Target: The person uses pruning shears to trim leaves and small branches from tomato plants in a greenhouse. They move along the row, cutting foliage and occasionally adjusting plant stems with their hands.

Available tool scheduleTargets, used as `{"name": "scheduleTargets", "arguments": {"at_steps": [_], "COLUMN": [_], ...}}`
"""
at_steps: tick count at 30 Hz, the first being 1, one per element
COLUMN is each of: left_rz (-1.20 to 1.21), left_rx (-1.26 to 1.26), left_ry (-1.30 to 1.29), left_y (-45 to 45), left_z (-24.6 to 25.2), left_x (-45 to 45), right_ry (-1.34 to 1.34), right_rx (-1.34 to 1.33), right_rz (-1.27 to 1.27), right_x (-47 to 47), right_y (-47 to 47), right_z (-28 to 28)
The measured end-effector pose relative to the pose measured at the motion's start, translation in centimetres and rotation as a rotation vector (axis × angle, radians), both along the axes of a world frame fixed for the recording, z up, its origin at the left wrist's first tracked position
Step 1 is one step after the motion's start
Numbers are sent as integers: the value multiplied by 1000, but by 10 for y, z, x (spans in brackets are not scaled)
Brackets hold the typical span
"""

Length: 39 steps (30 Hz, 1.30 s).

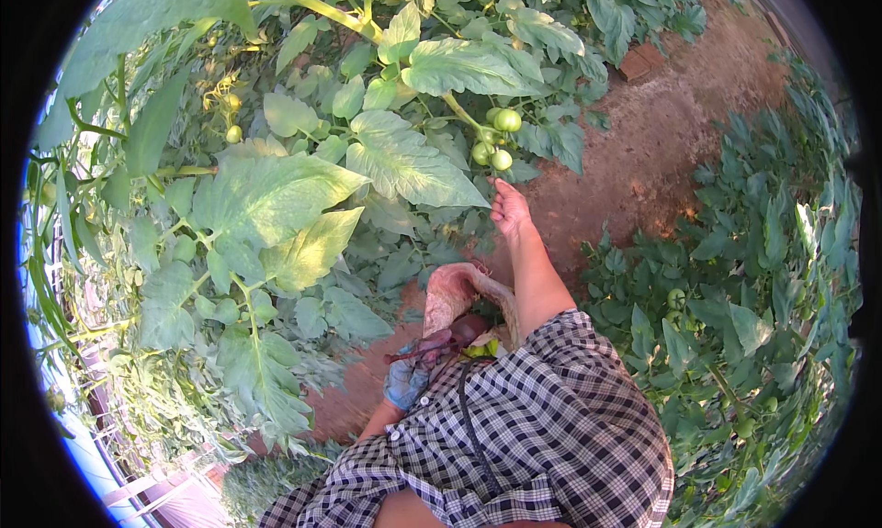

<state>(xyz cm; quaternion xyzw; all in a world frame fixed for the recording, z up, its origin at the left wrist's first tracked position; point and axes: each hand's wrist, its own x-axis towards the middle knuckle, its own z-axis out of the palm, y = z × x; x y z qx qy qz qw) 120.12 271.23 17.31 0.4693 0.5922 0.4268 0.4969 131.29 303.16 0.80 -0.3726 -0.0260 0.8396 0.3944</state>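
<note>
My bare right hand [510, 208] reaches out just below a cluster of green tomatoes [501, 159] hanging from a tomato plant, its fingers curled close to a leaf; whether it pinches anything is not clear. Close to my body is my left hand [405, 383], in a light blue glove, at a dark reddish bundle [441, 342] that may be cloth or plastic. Its fingers are partly hidden, so its grip cannot be told. A worn, pale sack-like bag [451, 290] hangs open in front of me, with something yellow-green [482, 349] showing in it.
Large tomato leaves [413, 159] spread over the left and top. A bare soil path [634, 156] runs between the rows, with a brick [641, 61] beside the plants. More plants with green tomatoes [676, 299] stand at right. Small yellowish tomatoes [233, 134] hang at upper left.
</note>
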Motion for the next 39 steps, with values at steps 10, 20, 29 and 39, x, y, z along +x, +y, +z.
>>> {"name": "scheduleTargets", "arguments": {"at_steps": [10, 20, 29, 39], "left_rz": [16, 51, 39, 314], "left_rx": [36, -62, -5, -45], "left_ry": [-4, 33, 89, 54], "left_y": [15, 16, 17, -35], "left_z": [-4, -4, -9, 28], "left_x": [5, 1, -8, -22], "right_ry": [33, -120, -223, -345], "right_rx": [47, 108, 437, 800], "right_rz": [139, 214, 760, 728], "right_x": [24, 28, 30, 66], "right_y": [10, 14, -38, -55], "right_z": [0, -3, 49, 70]}}
